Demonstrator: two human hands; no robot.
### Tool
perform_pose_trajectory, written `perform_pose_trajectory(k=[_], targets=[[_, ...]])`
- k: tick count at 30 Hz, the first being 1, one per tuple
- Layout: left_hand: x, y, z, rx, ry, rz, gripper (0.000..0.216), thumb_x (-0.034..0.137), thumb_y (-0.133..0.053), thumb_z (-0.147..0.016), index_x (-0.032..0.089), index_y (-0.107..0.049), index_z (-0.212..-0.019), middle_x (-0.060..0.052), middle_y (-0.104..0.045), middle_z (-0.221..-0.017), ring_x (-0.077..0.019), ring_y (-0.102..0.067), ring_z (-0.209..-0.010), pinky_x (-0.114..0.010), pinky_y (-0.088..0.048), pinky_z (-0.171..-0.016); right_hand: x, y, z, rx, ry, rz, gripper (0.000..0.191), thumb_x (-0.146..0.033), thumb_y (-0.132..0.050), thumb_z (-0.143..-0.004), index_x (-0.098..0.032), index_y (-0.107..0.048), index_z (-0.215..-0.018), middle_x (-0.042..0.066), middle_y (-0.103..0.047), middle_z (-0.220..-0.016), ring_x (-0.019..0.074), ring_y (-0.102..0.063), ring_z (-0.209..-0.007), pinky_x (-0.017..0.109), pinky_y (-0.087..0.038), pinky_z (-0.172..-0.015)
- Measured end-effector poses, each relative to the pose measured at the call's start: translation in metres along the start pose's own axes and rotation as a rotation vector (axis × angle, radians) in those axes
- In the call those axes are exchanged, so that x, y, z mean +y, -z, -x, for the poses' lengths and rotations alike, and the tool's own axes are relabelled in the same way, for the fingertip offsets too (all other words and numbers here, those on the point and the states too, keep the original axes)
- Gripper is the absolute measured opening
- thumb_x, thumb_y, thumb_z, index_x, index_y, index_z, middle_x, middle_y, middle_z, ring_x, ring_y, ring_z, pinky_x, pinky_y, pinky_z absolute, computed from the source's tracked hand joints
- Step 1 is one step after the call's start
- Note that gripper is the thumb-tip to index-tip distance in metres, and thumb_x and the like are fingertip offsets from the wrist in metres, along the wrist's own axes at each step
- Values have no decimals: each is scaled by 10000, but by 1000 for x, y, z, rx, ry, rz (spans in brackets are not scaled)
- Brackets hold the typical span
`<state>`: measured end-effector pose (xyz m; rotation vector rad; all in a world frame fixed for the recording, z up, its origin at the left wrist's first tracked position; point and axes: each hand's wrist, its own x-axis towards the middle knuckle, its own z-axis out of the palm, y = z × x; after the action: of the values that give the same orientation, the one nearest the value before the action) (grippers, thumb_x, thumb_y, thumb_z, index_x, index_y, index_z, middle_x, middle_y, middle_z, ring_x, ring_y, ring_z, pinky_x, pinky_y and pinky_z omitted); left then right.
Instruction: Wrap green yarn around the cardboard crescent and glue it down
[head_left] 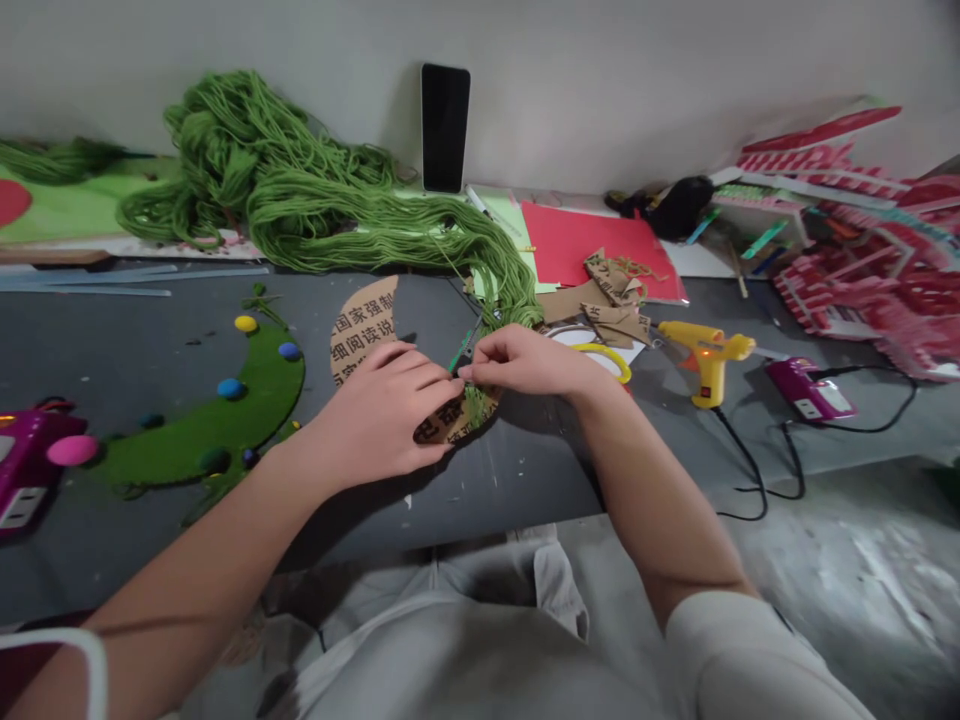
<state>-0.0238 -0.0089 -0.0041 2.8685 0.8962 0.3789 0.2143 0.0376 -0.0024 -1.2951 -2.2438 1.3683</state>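
A crescent of brown cardboard (363, 318) with printed black characters lies on the dark table in front of me. Flat across its middle rests my left hand (390, 405), fingers stretched out and thumb apart from them. My right hand (517, 362) is closed in a pinch over the crescent's right part, its fingertips meeting those of the left. Green yarn (477, 408) lies wrapped around the cardboard there and seems to run into the pinch; the exact grip is hidden. Behind the right hand, a long green yarn bundle (390, 222) trails down from a heap.
On the left is a green crescent (262, 385) with coloured balls, near a purple power box (34, 465). A phone (445, 128) leans on the wall. At right are yellow-ringed tape (616, 362), cardboard scraps (616, 300), a yellow glue gun (706, 358) and another purple box (814, 390).
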Motion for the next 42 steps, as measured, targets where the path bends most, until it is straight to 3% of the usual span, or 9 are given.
perform_pose_trajectory(k=[8,12,19,24,35,42], targets=[[4,-6,-3,30,189,-81,421,470,-724,-811,214,-730,-1145,-107,-741,-1044,-333,-631,-1063,-516,-390,-1018,-7,-9,3,174,9,-130,394,-500,-673,-870,-148,-626,-701,-15,-547,-610,89,-421,-569,251,-299,-547],[2,-4,-2,63,264,-95,483,485,-729,-817,206,-709,-1210,-113,-742,-1108,-344,-629,-1081,-519,-393,-996,-9,-13,3,213,19,-208,257,-405,-618,-924,-154,-663,-950,-34,-540,-570,102,-441,-532,255,-315,-544],[2,-2,0,97,274,-113,479,427,-730,-822,194,-706,-1240,-127,-740,-1122,-347,-627,-1096,-511,-396,-986,-11,-17,3,408,-52,95,161,-327,-643,-887,-168,-645,-867,-40,-498,-566,108,-423,-536,271,-289,-564],[1,-4,1,111,286,-115,455,413,-729,-820,212,-711,-1228,-126,-738,-1118,-350,-622,-1097,-517,-392,-981,-13,-18,5,362,-21,177,160,-297,-624,-864,-157,-690,-824,-32,-488,-572,106,-405,-553,276,-275,-580],[8,-7,-1,95,188,-122,386,343,-662,-835,196,-717,-1189,-126,-740,-1065,-348,-633,-1037,-542,-410,-970,-15,-26,-1,369,8,-87,196,-323,-592,-890,-148,-651,-823,-40,-445,-583,93,-353,-553,260,-273,-538],[1,-4,0,95,250,-131,490,464,-715,-828,193,-699,-1236,-123,-734,-1116,-347,-626,-1066,-527,-404,-983,-19,-27,2,398,24,-116,199,-327,-603,-896,-154,-648,-809,-35,-455,-586,86,-332,-539,257,-256,-515]])
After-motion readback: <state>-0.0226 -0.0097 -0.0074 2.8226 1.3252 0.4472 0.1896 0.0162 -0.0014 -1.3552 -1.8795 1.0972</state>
